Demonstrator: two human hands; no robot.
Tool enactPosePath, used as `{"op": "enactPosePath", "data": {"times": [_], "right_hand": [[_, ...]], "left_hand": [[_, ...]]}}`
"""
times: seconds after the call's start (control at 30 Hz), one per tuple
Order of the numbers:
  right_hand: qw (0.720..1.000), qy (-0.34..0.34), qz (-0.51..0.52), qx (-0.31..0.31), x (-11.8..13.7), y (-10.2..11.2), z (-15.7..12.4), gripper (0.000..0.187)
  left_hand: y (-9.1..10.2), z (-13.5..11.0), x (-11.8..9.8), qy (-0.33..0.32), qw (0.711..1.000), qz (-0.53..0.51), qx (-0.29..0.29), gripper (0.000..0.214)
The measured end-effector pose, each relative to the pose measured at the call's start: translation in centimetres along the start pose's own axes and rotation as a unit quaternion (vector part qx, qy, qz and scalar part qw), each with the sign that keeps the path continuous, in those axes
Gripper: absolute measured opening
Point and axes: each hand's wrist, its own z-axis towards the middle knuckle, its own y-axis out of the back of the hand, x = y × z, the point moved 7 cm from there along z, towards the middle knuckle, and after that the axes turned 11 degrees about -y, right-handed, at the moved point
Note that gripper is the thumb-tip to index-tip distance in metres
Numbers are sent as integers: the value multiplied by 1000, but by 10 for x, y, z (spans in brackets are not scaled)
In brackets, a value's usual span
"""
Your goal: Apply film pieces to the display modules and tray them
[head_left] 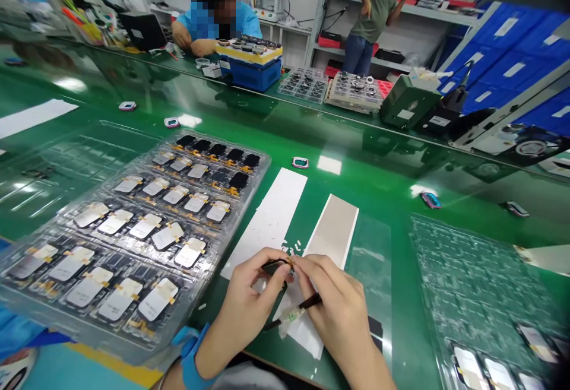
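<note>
My left hand [247, 292], with a blue wristband [192, 348], is closed on the edge of a small dark display module [272, 266], mostly hidden by the fingers. My right hand [336, 295] meets it, its fingertips pinched at the module's orange flex end. A dark, slender pen-like tool [307, 303] with a pale label is tucked in the right hand and points down to the left. Under and beyond the hands lie a white strip [271, 218] and a beige-faced strip [332, 230], with several tiny white pieces [291, 246] just past the fingertips.
A clear tray [222, 238] of display modules with orange flex tails fills the left. Another clear tray [472, 277] lies right, modules at its near end. Small watch-like frames [300, 162] dot the green table. A seated person [222, 19] and a standing person [371, 10] are beyond.
</note>
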Motion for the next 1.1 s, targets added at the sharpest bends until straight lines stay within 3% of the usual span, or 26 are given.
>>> {"op": "enactPosePath", "data": {"times": [0.27,0.4,0.5,0.7,0.83,0.93,1.03,1.1], "right_hand": [[995,34,-90,-40,7,0,-2,21],[998,-52,2,-44,-5,2,3,15],[989,-125,82,-15,-18,-1,5,13],[985,-162,40,39,-27,-15,2,16],[970,-204,110,75,-31,-17,1,21],[930,-286,215,80,-40,-14,1,15],[846,-388,341,134,-49,-22,-5,29],[793,-409,413,181,-48,-27,-8,32]], "left_hand": [[0,-3,-3,4,999,28,16,14],[-2,-2,-2,9,1000,8,17,14],[2,-3,1,15,999,-35,-18,16],[17,-9,7,36,982,-116,-144,16],[13,-10,8,55,983,-127,-117,19],[1,-11,6,46,992,-115,-25,19],[-8,-15,4,30,992,-110,46,18],[-11,-17,4,32,991,-115,67,17]]}}
